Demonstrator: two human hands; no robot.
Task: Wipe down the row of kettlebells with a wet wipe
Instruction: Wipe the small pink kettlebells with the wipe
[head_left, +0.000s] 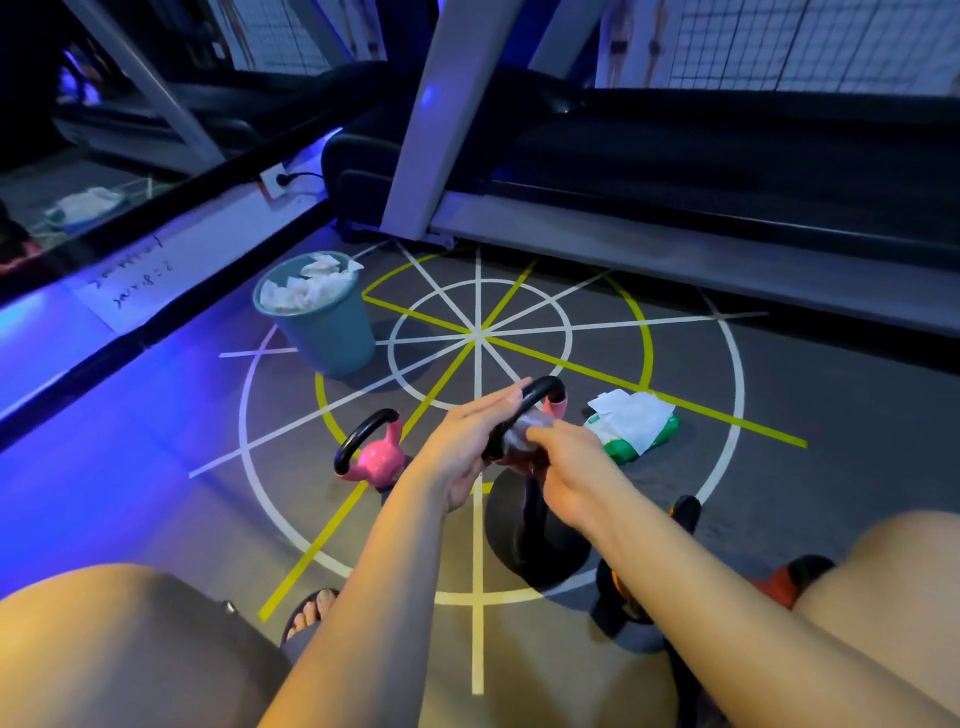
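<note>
Centrally, both bare forearms reach up from the bottom edge of the frame and meet just below the middle. The left hand (467, 447) has straight fingers laid flat along the left side of the black handle of the lifted pink kettlebell (545, 388), with nothing curled around it. The right hand (566, 467) curls its fingers over a crumpled wet wipe (519, 435), pressing it against the lower part of that handle; the bell's body is mostly hidden behind both hands. A second pink kettlebell (375, 453) stands on the floor just left of the left hand, and a black kettlebell (535, 543) sits below the right wrist. Right of the hands lies a green wipe pack (641, 428) with white sheets on top. In the upper left of the middle area, a teal bin (327, 332) stands upright on the painted floor lines, filled to the rim with used white wipes (306, 287).
</note>
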